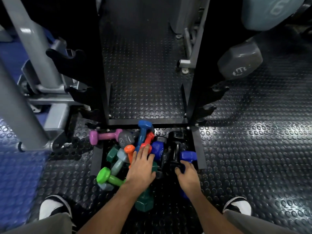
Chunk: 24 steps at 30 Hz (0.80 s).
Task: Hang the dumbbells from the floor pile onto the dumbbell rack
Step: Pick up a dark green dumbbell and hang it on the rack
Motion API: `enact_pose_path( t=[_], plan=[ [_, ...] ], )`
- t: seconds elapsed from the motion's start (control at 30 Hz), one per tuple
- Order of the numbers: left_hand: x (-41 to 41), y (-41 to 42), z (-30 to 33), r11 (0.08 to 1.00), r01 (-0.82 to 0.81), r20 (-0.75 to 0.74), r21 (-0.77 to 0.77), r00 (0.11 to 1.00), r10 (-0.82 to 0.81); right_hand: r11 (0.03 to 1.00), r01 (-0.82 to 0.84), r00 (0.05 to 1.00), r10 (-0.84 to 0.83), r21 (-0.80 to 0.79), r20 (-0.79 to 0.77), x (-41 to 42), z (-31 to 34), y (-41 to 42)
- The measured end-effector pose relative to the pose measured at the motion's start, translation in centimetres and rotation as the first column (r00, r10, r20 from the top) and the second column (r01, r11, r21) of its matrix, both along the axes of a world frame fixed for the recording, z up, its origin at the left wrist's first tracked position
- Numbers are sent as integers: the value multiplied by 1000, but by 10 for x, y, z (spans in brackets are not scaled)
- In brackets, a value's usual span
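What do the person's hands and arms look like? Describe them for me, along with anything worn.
Both forearms are bare, with no sleeves in view. The left hand and right hand wear no gloves, and no rings, watch or wristbands show. The fingers are bare too. Lower down, grey shorts cover the legs, and the shoes are white with black trim.

Bright dumbbells (pixel 135 154) lie jumbled on the floor — black rack (pixel 202 102) just behind.

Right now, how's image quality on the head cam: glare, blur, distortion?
Head view: strong fisheye bends the black dumbbell rack uprights; white glare on the studded rubber floor at right; left edge smeared; dark shadow swallows the black dumbbells; both hands fairly sharp.
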<state>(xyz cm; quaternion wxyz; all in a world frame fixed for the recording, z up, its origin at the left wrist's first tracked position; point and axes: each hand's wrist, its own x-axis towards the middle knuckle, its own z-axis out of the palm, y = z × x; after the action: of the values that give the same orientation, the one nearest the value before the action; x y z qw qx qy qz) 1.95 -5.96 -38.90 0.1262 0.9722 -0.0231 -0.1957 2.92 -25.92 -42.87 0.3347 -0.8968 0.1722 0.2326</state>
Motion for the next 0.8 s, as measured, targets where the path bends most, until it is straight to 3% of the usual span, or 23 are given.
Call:
enact_pose_path(
  t=[0.3, 0.5, 0.6, 0.67, 0.8],
  plan=[
    [0, 26, -4, 961, -166, 276, -223, 934, 226, 992, -112, 985, 102, 63, 136, 16, 16, 47],
    [45, 67, -6, 840, -465, 147, -279, 844, 516, 988, -129, 981, 115, 82, 159, 20, 24, 44],
    [66, 90, -10, 742, -593, 14, -313, 778, 628, 990, -123, 982, 110, 76, 154, 22, 23, 37],
    [76, 99, -12, 717, -612, -62, -334, 773, 632, 990, -115, 984, 103, 76, 144, 23, 22, 34],
    [88, 101, -11, 762, -567, -148, -314, 822, 551, 991, -106, 988, 95, 87, 124, 24, 19, 33]
  ],
)
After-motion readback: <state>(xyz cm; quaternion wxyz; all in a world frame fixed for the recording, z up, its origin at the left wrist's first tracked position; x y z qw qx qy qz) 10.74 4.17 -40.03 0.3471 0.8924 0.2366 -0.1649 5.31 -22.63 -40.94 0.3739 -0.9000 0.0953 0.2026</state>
